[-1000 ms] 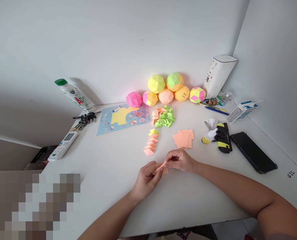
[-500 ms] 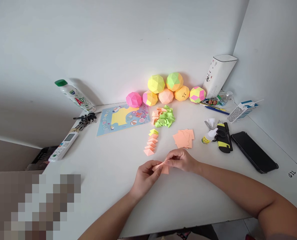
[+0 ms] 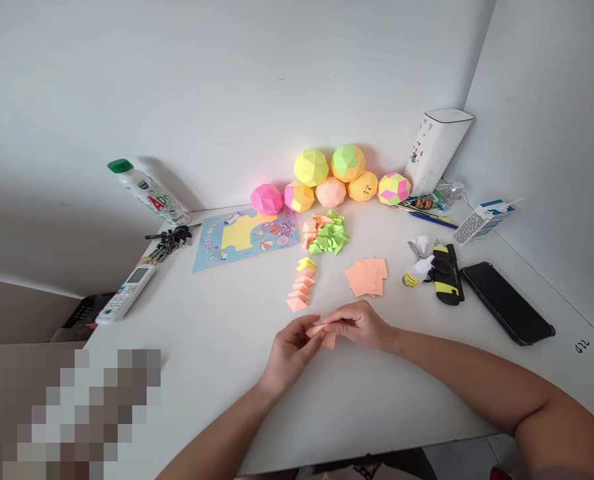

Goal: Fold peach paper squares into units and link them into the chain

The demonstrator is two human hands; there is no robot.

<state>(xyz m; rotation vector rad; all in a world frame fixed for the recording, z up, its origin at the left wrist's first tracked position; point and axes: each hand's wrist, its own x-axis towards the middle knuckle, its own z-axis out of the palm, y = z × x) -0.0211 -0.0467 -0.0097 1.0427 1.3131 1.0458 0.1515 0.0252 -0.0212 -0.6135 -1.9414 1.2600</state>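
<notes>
Here, a white remote control (image 3: 127, 295) is lying near the left edge of the white table (image 3: 201, 373). The left hand (image 3: 291, 353) is pinching peach paper (image 3: 329, 343), closer to the person than a row of folded pieces (image 3: 301, 287). The right hand (image 3: 361, 325) is gripping it too, the 2 hands meeting closely. Beyond, loose peach sheets (image 3: 367, 277) are lying; farther right, a glue bottle (image 3: 417, 272) and black phone (image 3: 507, 301) are resting.

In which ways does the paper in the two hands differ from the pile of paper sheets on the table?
The held paper looks folded and is gripped by the left hand and right hand; the pile looks flat and lies untouched on the table. The hands partly hide the held paper, while the pile is in plain view. Both are peach-coloured.
</notes>
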